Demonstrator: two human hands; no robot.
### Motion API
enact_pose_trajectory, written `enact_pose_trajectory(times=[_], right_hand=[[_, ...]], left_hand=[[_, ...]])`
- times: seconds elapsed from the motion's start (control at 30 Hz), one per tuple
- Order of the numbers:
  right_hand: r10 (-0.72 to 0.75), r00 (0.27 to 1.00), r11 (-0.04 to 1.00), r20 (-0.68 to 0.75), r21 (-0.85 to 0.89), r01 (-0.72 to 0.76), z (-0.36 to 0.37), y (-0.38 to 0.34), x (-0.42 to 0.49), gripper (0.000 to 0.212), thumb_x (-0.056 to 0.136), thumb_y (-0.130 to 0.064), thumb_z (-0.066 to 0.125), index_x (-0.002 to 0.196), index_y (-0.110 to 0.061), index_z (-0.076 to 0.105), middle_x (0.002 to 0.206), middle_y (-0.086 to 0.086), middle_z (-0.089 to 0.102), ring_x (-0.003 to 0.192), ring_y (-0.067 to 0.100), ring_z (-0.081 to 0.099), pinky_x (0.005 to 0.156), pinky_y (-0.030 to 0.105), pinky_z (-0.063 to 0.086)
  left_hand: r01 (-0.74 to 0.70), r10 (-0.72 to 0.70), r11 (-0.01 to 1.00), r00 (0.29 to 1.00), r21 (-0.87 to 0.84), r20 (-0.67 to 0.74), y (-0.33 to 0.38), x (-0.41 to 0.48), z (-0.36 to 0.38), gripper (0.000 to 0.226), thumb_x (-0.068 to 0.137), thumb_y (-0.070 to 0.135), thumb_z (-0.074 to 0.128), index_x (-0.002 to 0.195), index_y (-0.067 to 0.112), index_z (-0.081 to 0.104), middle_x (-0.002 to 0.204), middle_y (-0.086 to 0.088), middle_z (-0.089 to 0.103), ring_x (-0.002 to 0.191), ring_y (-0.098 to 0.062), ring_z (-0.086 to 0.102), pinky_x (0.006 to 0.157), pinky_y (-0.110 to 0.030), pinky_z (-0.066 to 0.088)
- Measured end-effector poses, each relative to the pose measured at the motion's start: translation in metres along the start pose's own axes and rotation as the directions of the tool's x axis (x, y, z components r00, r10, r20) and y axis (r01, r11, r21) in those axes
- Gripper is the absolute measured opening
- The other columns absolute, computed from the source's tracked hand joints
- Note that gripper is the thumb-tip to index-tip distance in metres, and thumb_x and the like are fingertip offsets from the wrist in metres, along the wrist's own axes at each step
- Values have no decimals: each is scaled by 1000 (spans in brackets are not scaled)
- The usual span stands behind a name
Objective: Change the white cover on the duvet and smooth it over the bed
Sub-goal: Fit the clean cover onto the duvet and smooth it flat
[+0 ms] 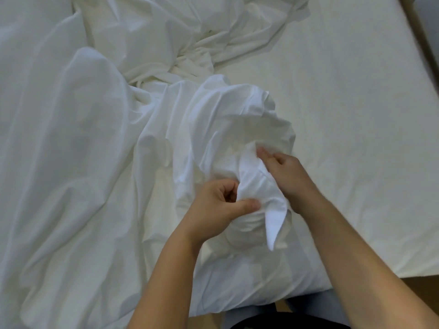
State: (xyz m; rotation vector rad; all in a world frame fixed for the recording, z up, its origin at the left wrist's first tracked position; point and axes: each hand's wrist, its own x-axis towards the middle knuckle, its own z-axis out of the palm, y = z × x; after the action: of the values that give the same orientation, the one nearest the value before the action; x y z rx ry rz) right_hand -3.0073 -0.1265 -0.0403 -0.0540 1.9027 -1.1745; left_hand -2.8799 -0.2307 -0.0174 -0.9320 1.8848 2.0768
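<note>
- While the person stands at the near edge of the bed (351, 236), the white cover (71, 162) lies crumpled across its left and middle. One bunched end is heaped up directly in front of the person.
- The left hand (218, 205) is clenched on a fold of that bunched end, with the fingers curled in and the thumb pressing the cloth against them.
- The right hand (285, 172), just beyond and to the right, grasps the same bunch higher up. Its fingertips, which are blurred, pinch a ridge of cloth.
- Between the two hands a pointed corner flap (273, 226) of the cover hangs toward the person, brighter white than the cloth around it.
- A creamier layer shows faintly through the thin cloth beside the left hand; whether it is the duvet cannot be told.
- A second tangle of pale cloth (166, 39) lies at the far side, twisted into ropy folds and touching the cover.
- The right half of the bed shows an off-white sheet (368, 103) lying flat and smooth.
- Wooden floor (422, 290) shows at lower right past the bed's near corner, and a brown strip (425, 32) runs along the bed's right edge at top right.
- Both forearms are bare, and dark clothing (261, 325) shows at the bottom edge.
</note>
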Motion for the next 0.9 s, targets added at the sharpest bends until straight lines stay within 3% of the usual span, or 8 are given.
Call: enact_pose_trajectory(times=[0.1, 0.23, 0.33, 0.4, 0.5, 0.63, 0.77, 0.9], right_hand=[[187, 926, 977, 329, -164, -139, -22, -9, -6, 44, 74, -55, 68, 95, -16, 69, 86, -1, 74, 78, 16, 71, 65, 28, 55], [267, 930, 892, 255, -431, -138, -9, -7, 14, 31, 75, -18, 64, 103, -4, 64, 95, 13, 68, 81, 25, 65, 67, 33, 50], [130, 970, 715, 207, -697, 53, 17, 2, 33, 33, 86, -18, 55, 117, -9, 58, 113, 11, 63, 100, 27, 61, 80, 32, 49], [18, 991, 614, 136, -783, 96, 30, 7, 33, 32, 88, -18, 50, 119, -13, 57, 118, 9, 61, 107, 28, 58, 83, 32, 44], [-94, 991, 679, 95, -722, 133, 30, 12, 22, 27, 88, -14, 46, 111, -13, 61, 112, 10, 64, 103, 32, 59, 78, 31, 41], [-154, 988, 907, 33, -391, 154, -4, -1, 0, 24, 85, -2, 44, 98, -9, 63, 91, 8, 66, 84, 29, 61, 70, 32, 50], [-226, 974, 964, -21, -150, 220, -69, -21, -28, 32, 81, 5, 41, 92, -16, 63, 75, -5, 61, 62, 6, 58, 46, 11, 42], [-249, 955, 967, -160, -98, 236, -191, -21, -81, 30, 75, 7, 43, 67, -17, 60, 53, -13, 57, 41, -2, 50, 38, 10, 37]], left_hand=[[-51, 51, 995, 999, 85, -5, -5, 2, 10, 22, 76, 13, 77, 64, 6, 59, 56, 1, 54, 55, -9, 49, 54, -18, 40], [-11, 12, 991, 1000, 132, -5, -7, 0, 10, 5, 79, 11, 73, 76, 13, 70, 70, -2, 68, 69, -14, 63, 66, -25, 52], [-2, 123, 966, 883, 258, -454, -13, -3, 1, 12, 78, 24, 74, 88, 27, 67, 80, 15, 66, 81, -1, 61, 73, -15, 46], [150, 188, 886, 749, 439, -635, -17, -1, -3, 51, 76, 45, 70, 120, 23, 56, 110, 9, 56, 108, -11, 51, 91, -25, 41], [248, 13, 897, 813, 367, -582, -22, 15, 3, 83, 76, 60, 64, 143, 22, 33, 142, -6, 40, 132, -24, 36, 110, -41, 31], [119, 81, 950, 798, 289, -596, -14, 36, 29, 59, 88, 47, 56, 135, 14, 46, 129, -11, 54, 119, -27, 51, 100, -44, 42], [93, 152, 934, 769, 345, -621, 21, 43, 79, 42, 96, 40, 43, 121, 9, 55, 114, -12, 60, 108, -30, 55, 94, -42, 44], [3, 254, 896, 816, 444, -518, 66, 28, 177, 32, 100, 36, 37, 73, 20, 44, 84, -4, 60, 87, -26, 58, 70, -29, 34]])
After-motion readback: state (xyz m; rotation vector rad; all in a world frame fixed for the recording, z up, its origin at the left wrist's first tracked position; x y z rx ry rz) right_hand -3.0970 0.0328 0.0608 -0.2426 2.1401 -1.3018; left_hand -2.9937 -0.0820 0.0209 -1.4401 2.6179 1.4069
